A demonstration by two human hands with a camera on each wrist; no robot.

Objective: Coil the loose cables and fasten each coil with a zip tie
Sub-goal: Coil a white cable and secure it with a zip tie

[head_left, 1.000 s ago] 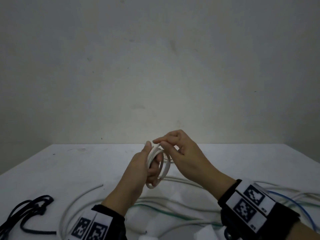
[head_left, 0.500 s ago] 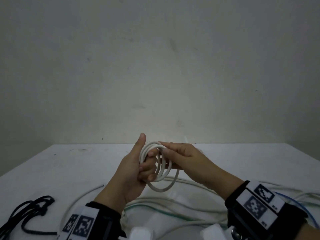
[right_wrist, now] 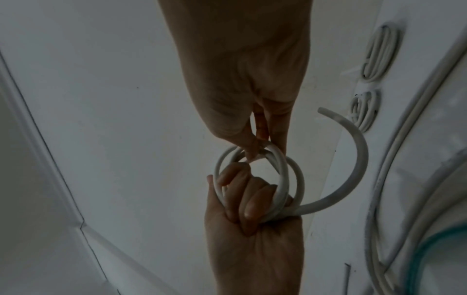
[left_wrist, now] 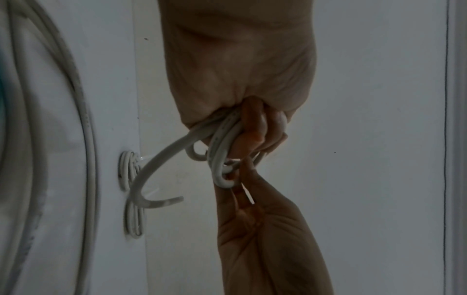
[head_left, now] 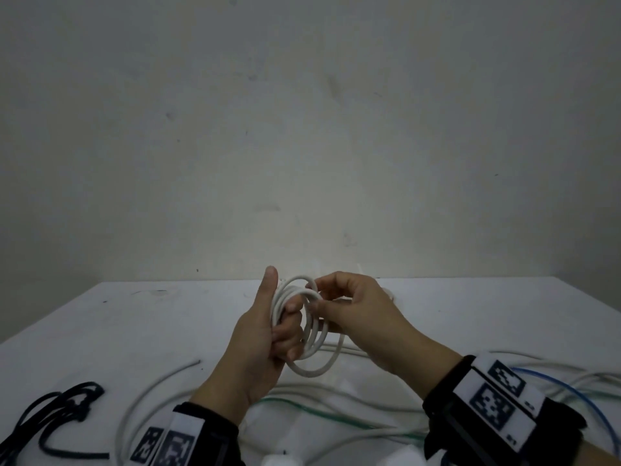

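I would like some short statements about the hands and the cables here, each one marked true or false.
1. The left hand grips the white coil. True.
2. The right hand lies flat on the table. False: it pinches the coil's top, above the table.
3. A zip tie already binds the held coil. False: none shows on it.
4. A black cable lies on the table on the person's left. True.
5. The coil's free end sticks out loose. True.
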